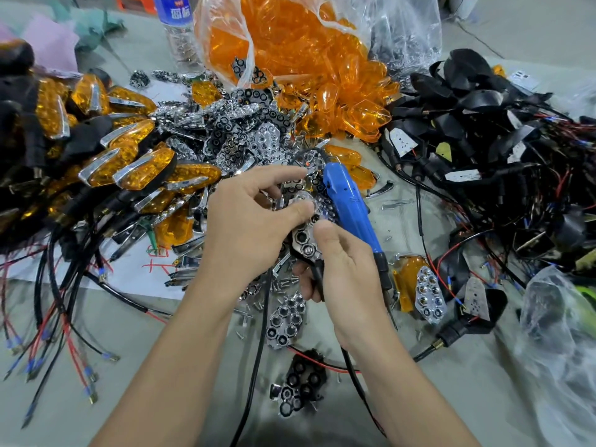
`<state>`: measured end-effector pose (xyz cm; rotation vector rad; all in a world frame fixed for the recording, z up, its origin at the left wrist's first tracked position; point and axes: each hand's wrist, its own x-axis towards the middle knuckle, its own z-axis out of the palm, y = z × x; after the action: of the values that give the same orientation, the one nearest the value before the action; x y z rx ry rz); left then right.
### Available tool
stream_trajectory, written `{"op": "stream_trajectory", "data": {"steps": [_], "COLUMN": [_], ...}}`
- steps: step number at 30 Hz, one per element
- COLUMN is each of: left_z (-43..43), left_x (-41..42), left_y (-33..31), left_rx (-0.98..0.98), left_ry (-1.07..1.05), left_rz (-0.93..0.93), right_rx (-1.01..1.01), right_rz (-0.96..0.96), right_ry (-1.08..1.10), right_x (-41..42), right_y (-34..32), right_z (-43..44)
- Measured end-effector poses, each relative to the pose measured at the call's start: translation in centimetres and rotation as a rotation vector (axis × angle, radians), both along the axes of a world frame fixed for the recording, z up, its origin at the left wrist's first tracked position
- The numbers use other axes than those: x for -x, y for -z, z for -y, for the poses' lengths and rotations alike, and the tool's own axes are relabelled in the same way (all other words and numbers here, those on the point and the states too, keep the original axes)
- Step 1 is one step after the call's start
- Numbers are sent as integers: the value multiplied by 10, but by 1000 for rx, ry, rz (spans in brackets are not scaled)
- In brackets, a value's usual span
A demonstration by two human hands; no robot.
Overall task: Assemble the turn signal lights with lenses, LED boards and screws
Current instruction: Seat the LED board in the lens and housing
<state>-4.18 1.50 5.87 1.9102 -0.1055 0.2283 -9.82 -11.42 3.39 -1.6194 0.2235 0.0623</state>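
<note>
My left hand (254, 221) pinches the upper end of a chrome reflector with hexagonal cells (304, 243) in the middle of the view. My right hand (342, 269) grips the black turn signal housing under that reflector, thumb pressed on the reflector's face. A black cable hangs down from the housing between my forearms. A blue electric screwdriver (350, 208) lies just behind my hands, its tip pointing toward me at the right of my right hand. Loose screws (283, 282) lie scattered under my hands.
Finished amber lights (129, 162) are piled at left, loose chrome reflectors (232, 130) in the middle, a bag of amber lenses (309, 59) behind. Black housings with wires and LED boards (483, 130) fill the right. A water bottle (177, 30) stands at the back. More reflectors (285, 321) lie near me.
</note>
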Motion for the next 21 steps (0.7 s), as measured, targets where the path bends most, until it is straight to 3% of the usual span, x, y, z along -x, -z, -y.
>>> {"op": "stream_trajectory", "data": {"steps": [8,14,21], "left_z": [-1,-8,-20], "left_x": [6,5,2], "left_y": [0,-4,-6], "left_rx": [447,378,439], "left_ry": [102,122,391], "left_rz": [-282,-282,-343], "right_rx": [-5,-162,-242], "right_rz": [24,-49,-89], "right_ry": [-36,-105,-177], "right_x": [-2,-4,-6], "right_y": [-6,-9,-8], "right_z": [6,12,26]}}
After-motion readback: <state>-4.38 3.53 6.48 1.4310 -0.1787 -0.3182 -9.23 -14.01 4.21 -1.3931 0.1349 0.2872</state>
